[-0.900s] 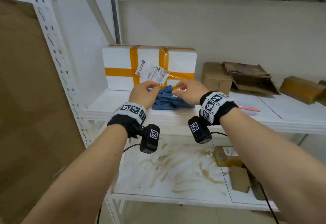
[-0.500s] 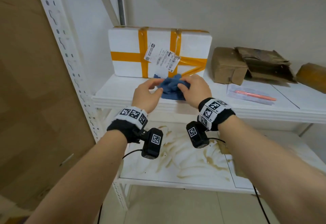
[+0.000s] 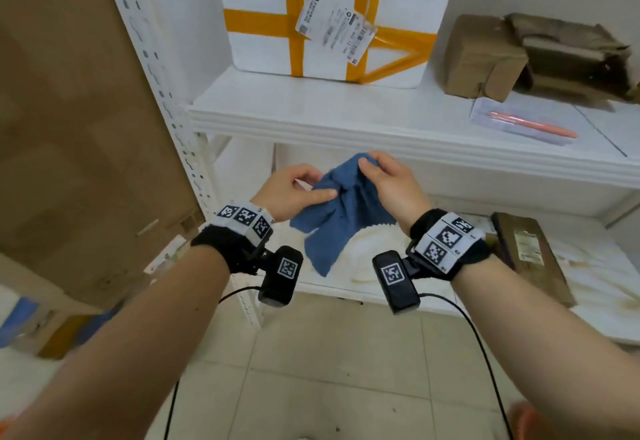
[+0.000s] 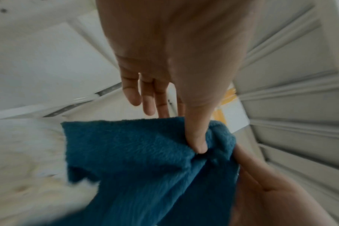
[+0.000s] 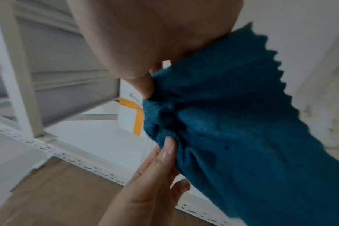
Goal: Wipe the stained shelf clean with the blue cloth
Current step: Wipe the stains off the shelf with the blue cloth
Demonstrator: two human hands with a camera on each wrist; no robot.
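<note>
Both hands hold the cloth (image 3: 341, 211) in the air, in front of the upper shelf (image 3: 346, 117) edge and above the stained shelf (image 3: 606, 287). The left hand (image 3: 291, 192) pinches the cloth's left side between thumb and forefinger; in the left wrist view the thumb presses into a gathered fold while the other fingers (image 4: 147, 97) lie loosely extended behind the fabric. The right hand (image 3: 391, 185) grips the cloth's top edge, thumb on the near face and fingers curled over the far side. The rest of the cloth hangs down between the two wrists, its zigzag-cut edge visible in the right wrist view. On the upper shelf, behind the cloth, stands a white box (image 3: 332, 17) bound with orange tape, bearing a label (image 3: 334, 29). To the right of the box sit crumpled brown cartons (image 3: 512, 55), and in front of them lies an orange pen (image 3: 530, 124) in a clear sleeve. On the stained shelf, right of the cloth, lies a flat brown parcel (image 3: 533, 256).
</note>
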